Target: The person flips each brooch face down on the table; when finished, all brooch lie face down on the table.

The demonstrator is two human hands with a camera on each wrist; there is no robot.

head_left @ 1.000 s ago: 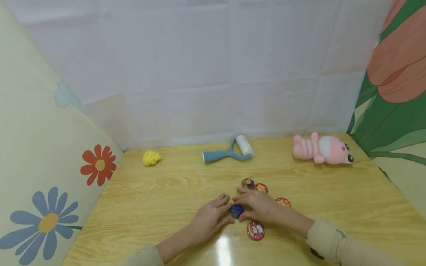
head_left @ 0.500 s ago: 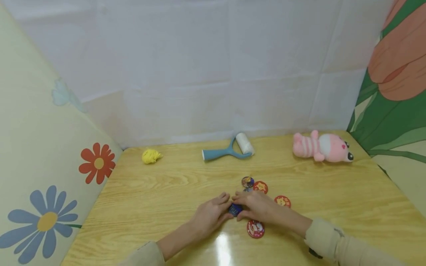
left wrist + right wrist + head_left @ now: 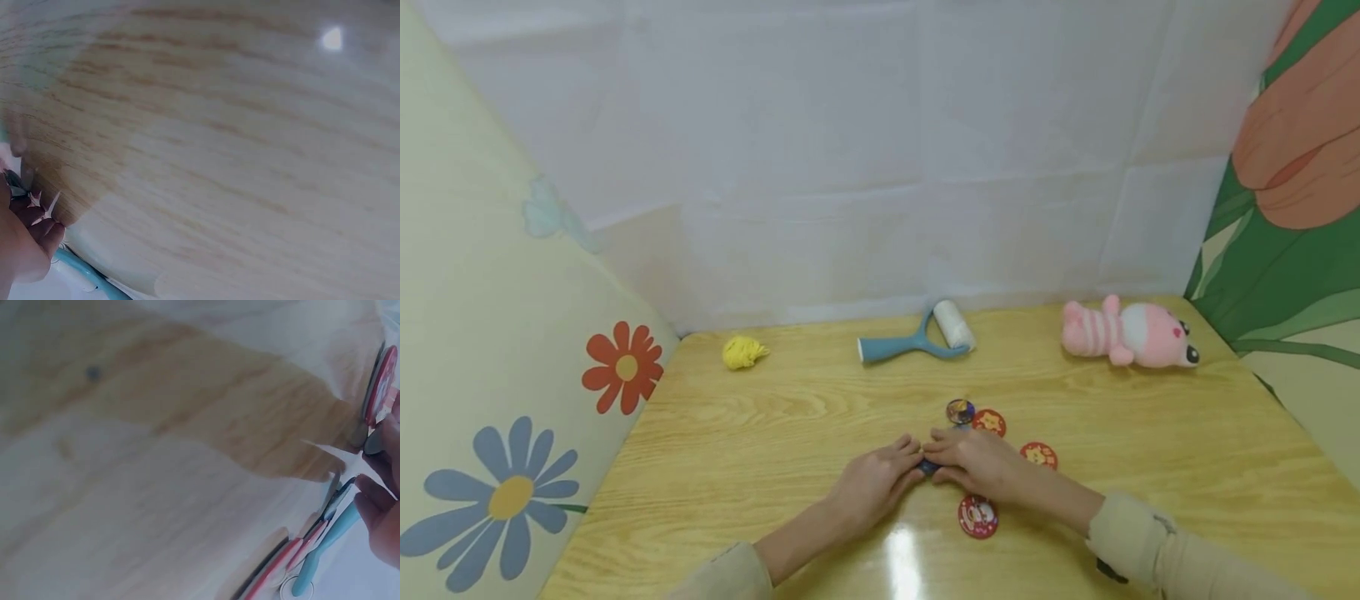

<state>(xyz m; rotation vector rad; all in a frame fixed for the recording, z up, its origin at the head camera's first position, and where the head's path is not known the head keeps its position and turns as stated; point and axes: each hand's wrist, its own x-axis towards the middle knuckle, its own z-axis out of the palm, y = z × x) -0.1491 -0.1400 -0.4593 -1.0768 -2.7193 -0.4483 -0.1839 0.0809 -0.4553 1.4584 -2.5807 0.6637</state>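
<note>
In the head view, both hands meet over the table around a dark blue round badge [image 3: 928, 467], which shows only as a thin sliver between the fingertips. My right hand [image 3: 981, 462] pinches it from the right between fingers and thumb; its grey edge lies by those fingers in the right wrist view. From the left, my left hand [image 3: 868, 483] holds it with thumb and fingertips. A red badge with a cartoon figure [image 3: 978, 517] lies just below the right hand. Beyond that hand are a dark patterned badge [image 3: 960, 411], a red star badge [image 3: 988, 422] and another red badge [image 3: 1038, 455].
At the back of the table [image 3: 775, 408] lie a yellow bundle [image 3: 743, 352], a blue-handled lint roller [image 3: 891, 347] with a white roll, and a pink plush toy [image 3: 1127, 333]. A white sheet [image 3: 805, 167] hangs behind. Flower-printed panels [image 3: 490, 333] flank both sides.
The dark blue badge, its face showing a second ago, has tipped and shifted slightly away, so less of it shows. The hands have drawn a little closer together.
</note>
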